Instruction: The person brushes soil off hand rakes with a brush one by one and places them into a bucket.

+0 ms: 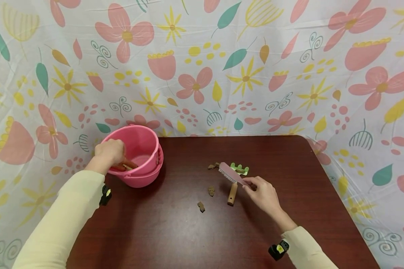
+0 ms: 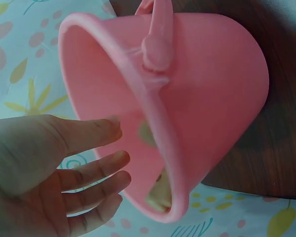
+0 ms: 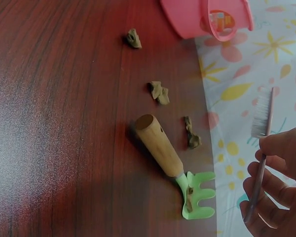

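My left hand [image 1: 110, 152] is over the near left rim of a pink bucket [image 1: 139, 182]. In the left wrist view its fingers [image 2: 96, 187] are apart with nothing between them, at the bucket's mouth. Tan pieces [image 2: 160, 192] lie inside the bucket, partly hidden by the rim. My right hand [image 1: 263, 195] holds a pink brush [image 1: 229, 173] with white bristles by its handle, thumb against fingers. The brush hovers above a small green hand rake [image 1: 244, 171] with a wooden handle [image 1: 232, 195], which lies on the table.
Several crumpled brown pieces lie on the dark wood table [image 1: 185, 239]: one piece [image 1: 201, 206] nearest me, another piece [image 1: 211, 191] beyond it, and more by the rake. A flower-patterned cloth [image 1: 202, 48] hangs behind the table and along its sides.
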The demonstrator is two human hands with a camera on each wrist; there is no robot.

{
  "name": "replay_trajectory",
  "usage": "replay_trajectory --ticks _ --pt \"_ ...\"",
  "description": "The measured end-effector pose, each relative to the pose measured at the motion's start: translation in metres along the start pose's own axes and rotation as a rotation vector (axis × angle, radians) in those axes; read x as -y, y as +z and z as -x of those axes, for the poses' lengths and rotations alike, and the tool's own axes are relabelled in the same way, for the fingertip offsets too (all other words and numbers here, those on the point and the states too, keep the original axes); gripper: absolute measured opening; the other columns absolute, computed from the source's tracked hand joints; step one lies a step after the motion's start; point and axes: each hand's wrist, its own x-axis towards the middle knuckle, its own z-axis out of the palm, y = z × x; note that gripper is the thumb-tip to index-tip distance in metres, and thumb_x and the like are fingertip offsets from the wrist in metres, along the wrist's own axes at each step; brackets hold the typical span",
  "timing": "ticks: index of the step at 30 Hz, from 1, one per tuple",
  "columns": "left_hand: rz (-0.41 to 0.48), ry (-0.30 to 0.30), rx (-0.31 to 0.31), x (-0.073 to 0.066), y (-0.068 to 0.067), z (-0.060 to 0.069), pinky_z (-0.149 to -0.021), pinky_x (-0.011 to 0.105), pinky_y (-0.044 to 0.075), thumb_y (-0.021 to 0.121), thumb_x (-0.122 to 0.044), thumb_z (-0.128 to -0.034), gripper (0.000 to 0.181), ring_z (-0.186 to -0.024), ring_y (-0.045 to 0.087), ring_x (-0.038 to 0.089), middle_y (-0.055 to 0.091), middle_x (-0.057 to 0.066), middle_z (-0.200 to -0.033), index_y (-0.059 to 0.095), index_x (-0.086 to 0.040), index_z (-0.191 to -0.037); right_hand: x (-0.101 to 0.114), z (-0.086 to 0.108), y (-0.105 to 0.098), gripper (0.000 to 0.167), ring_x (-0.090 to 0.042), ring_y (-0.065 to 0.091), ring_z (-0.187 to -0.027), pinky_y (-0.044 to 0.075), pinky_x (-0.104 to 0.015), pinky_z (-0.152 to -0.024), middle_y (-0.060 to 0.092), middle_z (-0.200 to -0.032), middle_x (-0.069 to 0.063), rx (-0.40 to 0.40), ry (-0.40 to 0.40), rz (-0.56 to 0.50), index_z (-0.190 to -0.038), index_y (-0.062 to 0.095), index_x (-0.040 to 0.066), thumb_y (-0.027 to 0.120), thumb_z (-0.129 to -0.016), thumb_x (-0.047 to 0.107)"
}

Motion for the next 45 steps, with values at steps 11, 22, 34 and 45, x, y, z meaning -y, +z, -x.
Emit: replay_trajectory --ticks 11,22,34,45 --pt "0.002 -0.023 -0.045 0.003 -0.006 0.005 -0.06 0.044 0.048 0.067 -0.024 -0.0803 0.036 -0.081 0.054 0.036 0.061 0.02 -0.094 0.059 0.0 -0.105 0.001 0.0 0.0 0.02 -0.013 0.058 -0.069 0.043 -0.031 -0.057 0.064 -0.082 0.002 -0.015 -0.007 -0.002 -0.098 0.07 0.015 0.072 -0.077 0.017" --pt "-0.006 0.015 -0.099 -0.001 -0.002 0.005 -0.09 0.063 0.035 0.061 -0.036 -0.0841 0.068 -0.114 0.04 0.048 0.04 0.028 -0.133 0.037 0.0 -0.137 -0.002 0.001 -0.002 0.02 -0.013 0.057 -0.068 0.043 -0.03 -0.057 0.062 -0.081 0.001 -0.018 -0.005 0.002 -0.098 0.07 0.016 0.072 -0.078 0.015" --pt "0.025 0.139 -0.349 -0.012 0.007 0.002 -0.103 0.06 0.022 0.062 -0.035 -0.0845 0.066 -0.128 0.031 0.042 0.035 0.022 -0.141 0.037 -0.006 -0.138 -0.005 0.001 -0.004 0.02 -0.014 0.058 -0.068 0.044 -0.031 -0.057 0.062 -0.08 0.001 -0.029 -0.011 -0.005 -0.099 0.07 0.015 0.071 -0.079 0.014" --pt "0.006 0.249 -0.502 -0.035 0.01 0.003 -0.097 0.055 0.033 0.063 -0.035 -0.083 0.052 -0.118 0.042 0.037 0.05 0.019 -0.124 0.052 -0.005 -0.124 -0.007 0.001 -0.006 0.021 -0.012 0.053 -0.065 0.039 -0.028 -0.054 0.061 -0.08 0.001 -0.041 -0.018 0.009 -0.099 0.07 0.015 0.071 -0.078 0.014"
